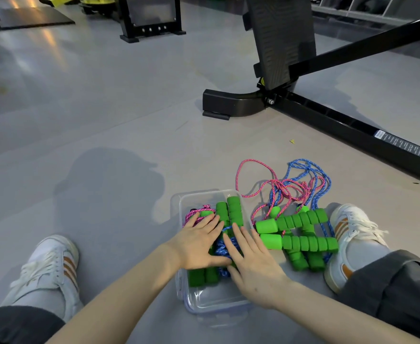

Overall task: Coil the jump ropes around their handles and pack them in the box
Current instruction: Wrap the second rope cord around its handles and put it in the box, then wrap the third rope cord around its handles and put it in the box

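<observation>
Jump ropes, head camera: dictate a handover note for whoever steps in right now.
Left hand: open, fingers flat, pressing on the bundles in the clear box.
Right hand: open, flat, pressing there too.
Done: a pink-wound bundle and a blue-wound bundle lie in the box.
Left: the loose pink rope and loose blue rope lie tangled right of the box, their green handles piled by the right shoe. Coil and pack them.

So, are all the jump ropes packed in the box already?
No, several green handles with loose pink and blue rope lie uncoiled on the floor right of the clear box.
</observation>
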`<state>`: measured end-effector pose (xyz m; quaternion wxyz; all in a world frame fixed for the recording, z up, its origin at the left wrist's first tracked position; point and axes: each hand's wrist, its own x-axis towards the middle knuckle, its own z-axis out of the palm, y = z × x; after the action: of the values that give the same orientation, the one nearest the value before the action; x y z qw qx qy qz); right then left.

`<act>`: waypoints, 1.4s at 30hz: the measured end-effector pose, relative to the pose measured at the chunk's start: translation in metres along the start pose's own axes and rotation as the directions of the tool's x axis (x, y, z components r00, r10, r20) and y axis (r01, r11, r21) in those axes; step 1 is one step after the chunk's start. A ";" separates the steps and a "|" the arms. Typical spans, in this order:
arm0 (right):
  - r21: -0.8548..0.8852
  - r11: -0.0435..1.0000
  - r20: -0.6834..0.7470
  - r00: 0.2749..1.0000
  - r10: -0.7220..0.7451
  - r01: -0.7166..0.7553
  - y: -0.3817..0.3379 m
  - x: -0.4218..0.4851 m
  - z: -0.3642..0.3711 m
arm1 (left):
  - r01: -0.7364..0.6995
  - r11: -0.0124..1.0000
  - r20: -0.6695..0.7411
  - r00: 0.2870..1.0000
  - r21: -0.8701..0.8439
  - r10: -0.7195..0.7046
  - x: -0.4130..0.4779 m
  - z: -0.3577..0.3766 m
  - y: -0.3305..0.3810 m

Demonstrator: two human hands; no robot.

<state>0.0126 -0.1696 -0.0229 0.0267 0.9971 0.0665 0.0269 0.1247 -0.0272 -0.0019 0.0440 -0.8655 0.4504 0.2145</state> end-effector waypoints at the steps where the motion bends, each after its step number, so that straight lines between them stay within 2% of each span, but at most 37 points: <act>1: -0.008 1.000 0.002 1.000 -0.004 0.004 0.003 0.001 -0.002 | -0.001 1.000 0.007 1.000 0.004 0.001 0.000 -0.001 0.000; 4: -0.061 0.998 0.002 1.000 -0.021 0.021 0.016 0.012 -0.008 | -0.027 0.996 0.008 1.000 0.089 0.026 -0.001 0.001 0.000; 10: -0.225 0.974 0.171 0.985 0.000 0.039 0.030 0.056 -0.020 | -0.033 0.990 -0.031 0.999 0.140 0.038 0.000 0.004 0.001; 13: -0.274 0.950 0.400 0.916 -0.029 0.149 0.039 0.066 -0.025 | -0.009 0.992 -0.095 0.995 0.123 0.021 -0.001 0.007 0.005; 18: -0.348 0.877 0.533 0.839 -0.106 0.332 0.044 0.083 -0.030 | 0.072 0.991 -0.111 0.992 0.112 -0.059 0.001 0.003 0.020; 20: -0.367 0.860 0.497 0.857 -0.139 0.353 0.046 0.083 -0.030 | 0.098 0.985 -0.112 0.990 0.142 -0.082 -0.002 0.005 0.023; 22: -0.314 0.897 0.401 0.900 -0.172 0.311 0.046 0.073 -0.023 | 0.118 0.981 -0.113 0.988 0.156 -0.101 -0.003 0.013 0.024; 24: -0.265 0.924 0.372 0.913 -0.168 0.277 0.040 0.057 -0.021 | 0.126 0.979 -0.121 0.987 0.159 -0.107 -0.003 0.022 0.023; 28: -0.358 0.919 0.423 0.906 0.000 0.167 0.019 0.039 -0.034 | 0.154 0.977 -0.142 0.981 0.149 -0.133 -0.002 0.024 0.020; 31: -0.321 0.937 0.496 0.867 0.044 0.137 0.009 0.041 -0.031 | 0.147 0.973 -0.113 0.985 0.180 -0.128 -0.003 0.022 0.018; 34: -0.298 0.938 0.528 0.849 0.007 0.178 0.008 0.051 -0.027 | 0.143 0.973 -0.101 0.987 0.183 -0.126 -0.004 0.021 0.016; 38: -0.286 0.941 0.478 0.878 -0.023 0.181 0.014 0.050 -0.028 | 0.146 0.976 -0.130 0.983 0.164 -0.126 -0.005 0.020 0.012; 40: -0.204 0.969 0.416 0.909 -0.040 0.136 0.019 0.045 -0.026 | 0.127 0.976 -0.144 0.984 0.174 -0.103 -0.007 0.015 0.016; 42: -0.079 0.979 0.291 0.944 -0.155 0.186 0.030 0.041 -0.033 | 0.106 0.975 -0.222 0.973 0.193 -0.062 -0.004 0.004 0.024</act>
<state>0.0551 -0.1920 0.0138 0.0908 0.9783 0.1464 -0.1153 0.1021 -0.0369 -0.0014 0.0925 -0.8929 0.4351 0.0706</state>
